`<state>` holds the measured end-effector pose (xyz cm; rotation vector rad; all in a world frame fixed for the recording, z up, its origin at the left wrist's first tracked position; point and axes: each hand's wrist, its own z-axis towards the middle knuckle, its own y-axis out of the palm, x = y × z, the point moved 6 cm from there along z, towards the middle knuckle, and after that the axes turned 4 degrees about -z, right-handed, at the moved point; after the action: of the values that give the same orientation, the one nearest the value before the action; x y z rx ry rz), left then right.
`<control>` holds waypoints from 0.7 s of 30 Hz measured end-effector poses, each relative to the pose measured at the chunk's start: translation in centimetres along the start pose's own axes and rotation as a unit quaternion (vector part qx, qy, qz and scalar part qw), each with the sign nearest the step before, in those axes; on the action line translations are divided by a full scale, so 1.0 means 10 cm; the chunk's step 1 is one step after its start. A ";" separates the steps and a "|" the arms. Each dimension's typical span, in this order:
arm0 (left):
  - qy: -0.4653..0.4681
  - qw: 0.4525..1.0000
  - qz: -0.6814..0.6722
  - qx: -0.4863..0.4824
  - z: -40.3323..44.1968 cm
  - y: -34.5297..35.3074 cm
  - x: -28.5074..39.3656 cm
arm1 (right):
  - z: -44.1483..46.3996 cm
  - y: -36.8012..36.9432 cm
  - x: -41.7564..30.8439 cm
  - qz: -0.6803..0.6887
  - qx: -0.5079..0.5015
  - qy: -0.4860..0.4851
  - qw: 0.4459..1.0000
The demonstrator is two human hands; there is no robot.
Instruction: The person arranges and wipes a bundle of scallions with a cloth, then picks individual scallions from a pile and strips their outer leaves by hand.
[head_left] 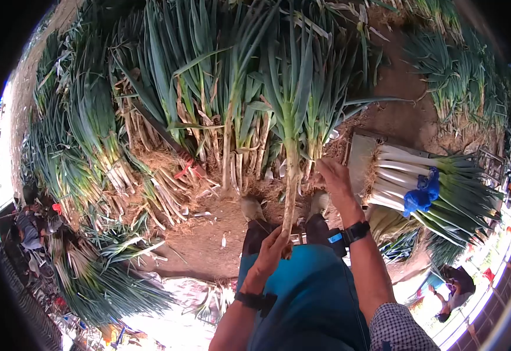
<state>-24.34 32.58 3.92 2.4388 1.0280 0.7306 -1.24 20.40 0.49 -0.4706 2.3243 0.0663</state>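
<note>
At lower centre, the left hand (268, 257) is wrapped around the root end of a long leek (291, 187) that stands up through mid-frame. It looks light, its shank firm but easily bruised, its leaves floppy; the thick lower shank seems the place to grip. Right of it, the right hand (334, 180) is half curled beside the shank; I can't tell whether it pinches anything.

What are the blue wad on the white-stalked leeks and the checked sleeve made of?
The blue wad looks like thin plastic or cloth, crumpled into folds; I can't tell which. The checked sleeve is probably matte woven cloth, with a fine, regular check.
</note>
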 end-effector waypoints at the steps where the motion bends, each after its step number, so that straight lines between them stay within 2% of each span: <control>1: -0.008 1.000 0.014 0.009 -0.15 0.03 0.04 | -0.07 -0.04 0.14 0.057 -0.014 0.070 0.996; 4: -0.068 0.997 0.036 0.017 -0.44 -0.04 -0.08 | -0.04 0.27 0.43 0.202 -0.115 0.146 0.962; 5: -0.091 0.995 0.041 0.016 -0.51 -0.04 -0.12 | 0.01 0.38 0.48 0.218 -0.117 0.170 0.954; 8: -0.132 0.989 0.005 0.067 -0.70 -0.01 -0.14 | 0.10 0.61 0.71 0.211 -0.136 0.147 0.957; 12: -0.101 0.994 0.013 0.039 -0.69 -0.04 -0.17 | -0.04 0.67 0.77 0.296 -0.017 0.113 0.948; 13: -0.088 0.995 0.009 0.045 -0.62 -0.06 -0.18 | -0.09 0.63 0.79 0.285 -0.022 0.106 0.952; 16: -0.028 0.996 -0.005 0.084 -0.46 -0.22 -0.23 | -0.35 0.62 0.71 0.115 -0.008 0.085 0.990; 17: -0.003 0.995 -0.008 0.097 -0.41 -0.27 -0.23 | -0.44 0.61 0.74 0.001 -0.034 0.070 0.997; 20: 0.029 0.991 0.053 0.119 -0.35 -0.28 -0.03 | -0.64 0.58 1.53 -0.218 0.035 -0.104 0.970; 21: 0.032 0.990 0.074 0.115 -0.39 -0.28 0.01 | -0.65 0.58 1.60 -0.235 0.011 -0.031 0.971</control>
<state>-28.10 35.09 5.48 2.7298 1.0125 0.7815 -18.05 19.52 -6.44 -0.9786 2.0928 -0.1710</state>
